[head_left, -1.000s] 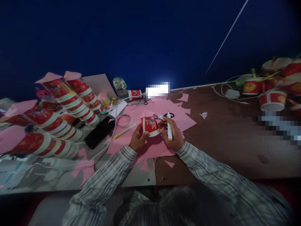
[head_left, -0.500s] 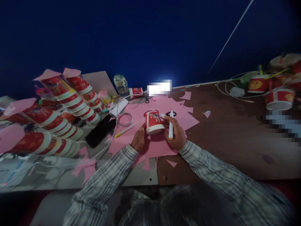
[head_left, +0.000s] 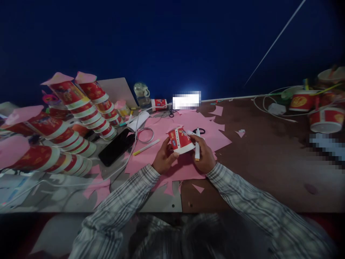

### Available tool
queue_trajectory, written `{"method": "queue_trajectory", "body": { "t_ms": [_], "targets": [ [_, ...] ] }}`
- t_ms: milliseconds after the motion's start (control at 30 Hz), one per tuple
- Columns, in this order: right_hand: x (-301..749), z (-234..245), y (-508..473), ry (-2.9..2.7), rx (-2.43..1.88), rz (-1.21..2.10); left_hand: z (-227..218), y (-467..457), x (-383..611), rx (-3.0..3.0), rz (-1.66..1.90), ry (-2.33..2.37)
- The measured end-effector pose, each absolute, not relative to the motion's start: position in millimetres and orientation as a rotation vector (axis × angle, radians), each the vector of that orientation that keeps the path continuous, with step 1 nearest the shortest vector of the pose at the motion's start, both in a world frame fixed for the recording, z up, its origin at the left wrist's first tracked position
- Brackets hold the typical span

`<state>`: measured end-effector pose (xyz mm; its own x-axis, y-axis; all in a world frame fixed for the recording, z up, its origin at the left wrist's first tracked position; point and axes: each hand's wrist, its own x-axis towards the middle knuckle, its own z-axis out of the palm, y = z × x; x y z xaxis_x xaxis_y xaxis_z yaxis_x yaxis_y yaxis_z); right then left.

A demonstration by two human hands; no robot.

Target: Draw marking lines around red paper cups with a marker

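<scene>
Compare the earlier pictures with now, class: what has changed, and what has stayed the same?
In the left hand, the red-and-white tapered paper cup has turned, its white printed strip shifting rightward from near its left edge towards the middle. The slim white marker stays in the grip of the right hand; the yellow-and-white pen stays lying on the pink paper.

A deep blue wall fills the upper half of the frame, crossed at upper right by a thin pale diagonal line. At centre, a bright pixelated patch casts a bluish glow up the wall. The table runs across the middle, grey on the left, dark brown on the right. Below its front edge, a greyish shape at lower left may be seating; shadow obscures it.
</scene>
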<state>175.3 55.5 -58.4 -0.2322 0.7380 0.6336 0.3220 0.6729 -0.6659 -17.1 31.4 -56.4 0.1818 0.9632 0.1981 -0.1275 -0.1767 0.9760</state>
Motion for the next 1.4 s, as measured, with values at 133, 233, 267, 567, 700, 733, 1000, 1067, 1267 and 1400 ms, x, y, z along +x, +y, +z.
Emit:
{"method": "queue_trajectory", "body": {
  "t_ms": [133, 233, 267, 567, 700, 733, 1000, 1067, 1267, 1400],
  "targets": [
    [174, -57, 54, -1.853, -0.822, 0.52, -52, 33, -14, 1.374, 1.284, 0.859],
    [174, -60, 55, -1.881, -0.827, 0.528, -55, 34, -15, 1.34, 1.291, 0.846],
    [175, -61, 55, -1.894, -0.836, 0.533, -56, 34, -15, 1.323, 1.291, 0.849],
    [177, -67, 57, -1.972, -0.858, 0.566, -55, 34, -15, 1.272, 1.312, 0.873],
    [178, -67, 57, -1.973, -0.873, 0.543, -54, 34, -15, 1.291, 1.319, 0.89],
    [178, -65, 57, -1.97, -0.876, 0.522, -54, 34, -15, 1.294, 1.325, 0.896],
    [176, -48, 45, -1.728, -0.851, 0.541, -52, 33, -17, 1.362, 1.36, 1.027],
    [176, -47, 42, -1.669, -0.812, 0.55, -51, 33, -18, 1.399, 1.346, 1.06],
    [179, -42, 41, -1.726, -0.613, 0.438, -55, 35, -19, 1.46, 1.301, 1.059],
    [178, -41, 39, -1.785, -0.572, 0.404, -55, 35, -17, 1.445, 1.283, 1.016]
  ]
}}
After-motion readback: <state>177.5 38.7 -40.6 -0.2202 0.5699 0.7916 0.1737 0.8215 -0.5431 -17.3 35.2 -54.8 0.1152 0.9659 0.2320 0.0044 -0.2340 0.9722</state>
